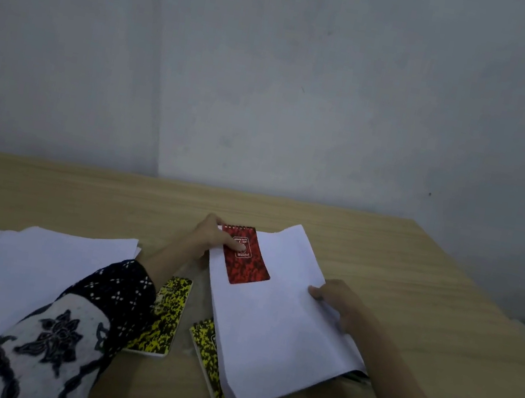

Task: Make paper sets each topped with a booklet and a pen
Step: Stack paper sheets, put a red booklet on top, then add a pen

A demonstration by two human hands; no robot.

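Observation:
A small red spiral booklet [248, 256] lies on the upper left part of a white paper set [278, 323] held above the wooden table [412, 293]. My left hand [213, 237] pinches the booklet and the paper's left edge, thumb on the cover. My right hand [338, 300] grips the paper set's right edge, fingers underneath. Two yellow-and-black booklets lie on the table: one [164, 318] beside my left forearm, the other [209, 363] partly under the paper set. No pen is visible.
A loose pile of white sheets [17, 265] covers the table's left side. A grey wall [308, 85] stands right behind the table's far edge. Something dark peeks out under the paper set's right corner.

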